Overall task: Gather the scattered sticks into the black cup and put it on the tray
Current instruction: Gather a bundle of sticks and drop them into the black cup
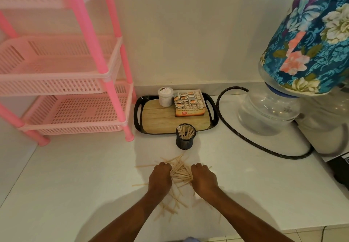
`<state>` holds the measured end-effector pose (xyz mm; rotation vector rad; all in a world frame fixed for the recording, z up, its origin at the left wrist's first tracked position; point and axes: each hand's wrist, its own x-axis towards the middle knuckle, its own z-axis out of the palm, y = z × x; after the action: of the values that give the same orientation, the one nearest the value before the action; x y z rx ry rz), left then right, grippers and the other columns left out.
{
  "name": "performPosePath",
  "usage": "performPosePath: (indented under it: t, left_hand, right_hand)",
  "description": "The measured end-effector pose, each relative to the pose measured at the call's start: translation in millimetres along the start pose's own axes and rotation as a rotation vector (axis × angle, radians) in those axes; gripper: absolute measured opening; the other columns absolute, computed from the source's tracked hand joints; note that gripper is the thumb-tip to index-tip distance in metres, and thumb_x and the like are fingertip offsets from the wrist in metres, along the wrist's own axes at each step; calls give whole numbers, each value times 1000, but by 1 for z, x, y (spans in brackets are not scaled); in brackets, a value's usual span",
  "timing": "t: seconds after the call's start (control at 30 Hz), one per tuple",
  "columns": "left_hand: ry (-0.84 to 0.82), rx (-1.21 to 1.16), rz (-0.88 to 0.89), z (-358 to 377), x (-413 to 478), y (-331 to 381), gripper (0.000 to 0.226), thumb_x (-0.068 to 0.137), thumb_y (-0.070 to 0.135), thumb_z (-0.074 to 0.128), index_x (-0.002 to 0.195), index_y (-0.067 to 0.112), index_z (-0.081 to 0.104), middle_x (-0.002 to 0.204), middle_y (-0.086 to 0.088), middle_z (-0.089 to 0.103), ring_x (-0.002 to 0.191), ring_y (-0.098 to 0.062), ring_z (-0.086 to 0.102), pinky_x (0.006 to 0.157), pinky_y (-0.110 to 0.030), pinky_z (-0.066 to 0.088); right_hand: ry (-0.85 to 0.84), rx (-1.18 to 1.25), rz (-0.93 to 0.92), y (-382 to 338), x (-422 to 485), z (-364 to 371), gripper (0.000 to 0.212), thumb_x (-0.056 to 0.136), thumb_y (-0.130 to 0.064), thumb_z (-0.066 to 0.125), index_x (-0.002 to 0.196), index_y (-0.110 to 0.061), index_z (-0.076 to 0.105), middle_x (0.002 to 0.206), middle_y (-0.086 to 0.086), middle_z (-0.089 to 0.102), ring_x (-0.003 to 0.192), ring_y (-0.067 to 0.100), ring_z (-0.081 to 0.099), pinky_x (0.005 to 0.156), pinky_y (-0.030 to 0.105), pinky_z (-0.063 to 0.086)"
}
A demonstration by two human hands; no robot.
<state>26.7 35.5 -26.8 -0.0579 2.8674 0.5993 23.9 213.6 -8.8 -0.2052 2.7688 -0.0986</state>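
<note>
Left hand and right hand curl their fingers around the sticks bunched between them. This bunch lies just in front of the black cup. The tray sits directly behind the cup.

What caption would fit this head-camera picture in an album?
Left hand and right hand bunch scattered sticks on a white counter, near the black cup already holding some.

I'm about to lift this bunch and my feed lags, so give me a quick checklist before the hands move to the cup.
1. Bunch held: ok, left hand and right hand curl against the sticks between them.
2. Black cup upright: ok, on the counter before the tray.
3. Room in cup: cannot tell, already holds sticks.
4. All sticks gathered: not ok, strays lie by the wrists.
5. Tray space: ok, bare in front of the white jar.
</note>
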Motion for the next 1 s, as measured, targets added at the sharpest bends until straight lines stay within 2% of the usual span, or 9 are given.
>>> performPosePath:
  t: [0.1, 0.23, 0.37, 0.47, 0.57, 0.7, 0.83, 0.93, 1.0]
  left_hand:
    - [11, -19, 9, -1, 0, 0, 30, 97, 4, 52, 116, 16, 71, 116, -6, 67, 110, -25, 65, 88, -35, 56]
    - [3, -45, 15, -2, 3, -2, 30, 97, 9, 53, 117, 19, 73, 114, -5, 69, 109, -25, 66, 86, -34, 54]
    - [-5, -67, 0, -3, 5, -3, 30, 95, 7, 54, 110, 21, 76, 108, -4, 68, 102, -25, 67, 77, -30, 51]
    - [-6, -91, -22, -6, 4, -2, 31, 93, 3, 54, 103, 21, 77, 103, -3, 65, 98, -24, 66, 70, -27, 44]
    - [7, -132, -23, -12, 5, 1, 27, 94, 6, 55, 99, 19, 78, 97, -4, 64, 90, -24, 64, 67, -27, 43]
    - [34, -223, -31, -23, 7, 7, 19, 89, 6, 59, 74, 12, 70, 78, -4, 62, 72, -20, 58, 54, -27, 37]
    - [76, -360, -94, -35, 12, 7, 18, 92, 9, 65, 77, 10, 74, 74, -2, 72, 67, -18, 62, 57, -28, 44]
    - [144, -494, -160, -43, 16, 6, 37, 88, 12, 75, 57, 20, 57, 59, 7, 60, 59, -12, 55, 56, -25, 37]
    - [172, -541, -176, -47, 18, 7, 44, 86, 15, 79, 53, 26, 52, 55, 10, 55, 57, -9, 50, 57, -24, 34]
  right_hand:
    - [-7, -28, -12, -2, 1, -1, 36, 94, -3, 62, 128, -15, 56, 130, 7, 58, 120, 26, 57, 90, 37, 53]
    - [5, -83, -18, -2, 2, -4, 36, 94, 1, 61, 126, -15, 59, 127, 7, 61, 119, 26, 59, 89, 36, 53]
    - [4, -127, -26, 0, 4, -6, 36, 93, 4, 57, 124, -13, 61, 126, 7, 62, 120, 27, 57, 87, 37, 52]
    - [8, -151, -20, 1, 5, -11, 34, 95, 2, 58, 125, -14, 62, 127, 6, 62, 122, 26, 56, 89, 36, 51]
    - [24, -168, -29, 3, 6, -18, 28, 98, -4, 57, 123, -15, 64, 125, 6, 64, 122, 25, 56, 89, 35, 51]
    - [46, -144, 4, 8, 6, -29, 26, 95, -2, 58, 113, -17, 69, 116, 4, 69, 111, 24, 65, 76, 31, 46]
    - [93, -78, 37, 14, 7, -42, 22, 94, -6, 61, 106, -22, 71, 109, 0, 71, 101, 22, 70, 75, 29, 49]
    - [162, -4, 71, 20, 9, -51, 18, 94, -9, 61, 98, -23, 72, 101, 0, 72, 94, 23, 71, 67, 27, 44]
    - [208, 52, 99, 23, 11, -57, 15, 94, -10, 62, 91, -22, 71, 93, -1, 72, 87, 23, 71, 63, 27, 42]
